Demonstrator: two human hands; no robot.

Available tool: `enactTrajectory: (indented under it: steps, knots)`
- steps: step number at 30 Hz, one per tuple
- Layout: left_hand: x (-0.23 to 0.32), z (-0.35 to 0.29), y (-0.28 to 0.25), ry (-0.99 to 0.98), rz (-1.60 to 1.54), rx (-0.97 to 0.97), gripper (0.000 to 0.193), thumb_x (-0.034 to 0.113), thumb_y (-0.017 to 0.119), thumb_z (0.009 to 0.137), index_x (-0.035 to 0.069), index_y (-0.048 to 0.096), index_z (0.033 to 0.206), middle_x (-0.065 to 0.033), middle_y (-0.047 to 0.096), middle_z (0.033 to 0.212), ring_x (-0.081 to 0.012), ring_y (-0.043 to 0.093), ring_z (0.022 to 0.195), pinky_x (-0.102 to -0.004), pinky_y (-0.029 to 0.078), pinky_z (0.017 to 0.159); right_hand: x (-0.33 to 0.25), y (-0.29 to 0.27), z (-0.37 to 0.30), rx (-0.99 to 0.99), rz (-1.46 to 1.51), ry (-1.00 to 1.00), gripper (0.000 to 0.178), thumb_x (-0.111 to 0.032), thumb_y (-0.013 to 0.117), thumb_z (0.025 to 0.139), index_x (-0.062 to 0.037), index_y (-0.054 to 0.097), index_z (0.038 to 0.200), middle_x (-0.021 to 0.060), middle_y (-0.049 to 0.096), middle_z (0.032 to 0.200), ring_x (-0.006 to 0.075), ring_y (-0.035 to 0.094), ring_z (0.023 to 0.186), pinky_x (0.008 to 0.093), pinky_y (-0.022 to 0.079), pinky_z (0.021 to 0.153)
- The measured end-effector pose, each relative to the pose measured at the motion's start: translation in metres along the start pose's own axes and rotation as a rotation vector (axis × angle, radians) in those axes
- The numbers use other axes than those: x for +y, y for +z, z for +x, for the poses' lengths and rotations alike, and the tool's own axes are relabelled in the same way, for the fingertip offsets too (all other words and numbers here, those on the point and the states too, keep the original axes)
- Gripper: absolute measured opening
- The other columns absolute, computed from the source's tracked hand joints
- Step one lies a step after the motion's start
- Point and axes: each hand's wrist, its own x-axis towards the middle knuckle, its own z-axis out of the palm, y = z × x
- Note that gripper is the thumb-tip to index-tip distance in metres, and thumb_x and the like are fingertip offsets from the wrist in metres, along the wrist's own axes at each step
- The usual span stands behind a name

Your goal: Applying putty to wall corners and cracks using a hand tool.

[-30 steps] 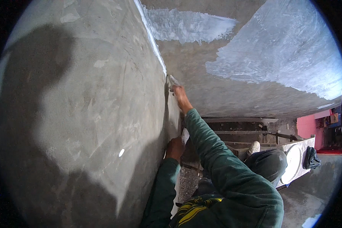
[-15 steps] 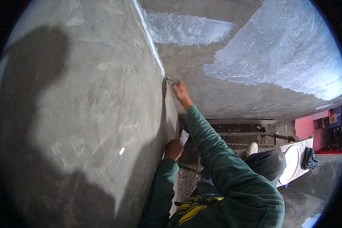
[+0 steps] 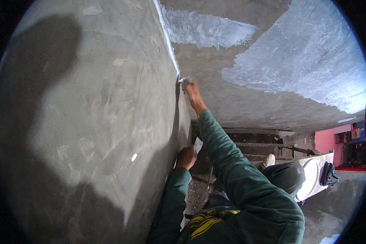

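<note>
My right hand [image 3: 192, 92] is closed on a small putty knife [image 3: 182, 80]. Its end touches the inner corner where two grey walls meet, at the lower end of a white putty strip [image 3: 169, 44]. Lower down, close to the left wall, my left hand [image 3: 186, 157] grips a flat whitish scraper [image 3: 198, 145]; its handle is hidden in my fingers. Both arms are in green sleeves, the right one stretched up and forward.
The bare grey wall [image 3: 105, 93] on the left carries my shadow. White putty patches [image 3: 288, 61] cover part of the right wall. Below are wooden bars [image 3: 260, 144], a board with a round white container [image 3: 310, 177], and a black bag [image 3: 330, 174]. My shoe [image 3: 268, 161] rests near the bars.
My right hand and its putty knife have shifted slightly up along the corner, and the wrist has turned. My left hand has stayed almost in place, its scraper tilted more upright.
</note>
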Motion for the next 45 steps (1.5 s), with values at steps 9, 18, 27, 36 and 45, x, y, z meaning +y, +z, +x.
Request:
enactTrajectory:
  steps: [9,18,27,36,45]
  knots:
    - [0.011,0.005,-0.016,-0.063,0.035,-0.111,0.018,0.018,0.062,0.083,0.004,0.062,0.094,-0.019,0.066,0.086,-0.0419,0.066,0.082,-0.0523,0.053,0.074,-0.011,0.027,-0.024,0.095,-1.017,-0.152,0.063,-0.023,0.053,0.085,-0.0056,0.037,0.144,0.0353,0.043,0.138,0.0495,0.043,0.129,0.0544,0.035,0.107]
    - [-0.014,0.01,0.015,0.047,0.101,-0.11,0.014,0.014,0.056,0.085,0.004,0.064,0.09,-0.0229,0.067,0.087,-0.0428,0.065,0.082,-0.0525,0.053,0.075,0.009,-0.011,-0.03,-0.247,-0.016,0.237,0.032,-0.014,0.057,0.084,0.0017,0.062,0.111,0.0091,0.063,0.091,0.023,0.059,0.084,0.039,0.049,0.078]
    - [0.032,0.001,-0.043,-0.106,0.079,-0.156,0.017,0.016,0.067,0.081,0.003,0.065,0.092,-0.0206,0.066,0.085,-0.0405,0.066,0.083,-0.0511,0.054,0.075,-0.046,0.034,-0.03,0.056,0.191,0.298,0.043,-0.04,0.043,0.101,-0.0031,0.062,0.111,-0.0027,0.049,0.087,0.0094,0.04,0.078,0.0252,0.035,0.074]
    - [0.029,0.026,-0.04,-0.196,-0.421,0.055,0.033,0.026,0.061,0.091,0.001,0.063,0.112,-0.027,0.065,0.103,-0.044,0.064,0.091,-0.0491,0.052,0.076,-0.06,-0.1,-0.106,0.049,0.279,0.269,0.059,-0.049,0.039,0.102,-0.004,0.053,0.137,0.0032,0.058,0.104,0.0149,0.051,0.098,0.0312,0.038,0.091]
    - [0.114,0.057,-0.111,-0.232,-1.502,0.243,0.041,0.029,0.056,0.098,0.002,0.052,0.129,-0.0101,0.061,0.118,-0.0189,0.066,0.094,-0.0286,0.06,0.06,-0.05,-0.076,-0.195,-0.121,0.698,0.497,0.058,-0.044,0.052,0.097,-0.005,0.047,0.14,0.0081,0.052,0.138,0.0215,0.046,0.127,0.0432,0.033,0.108]
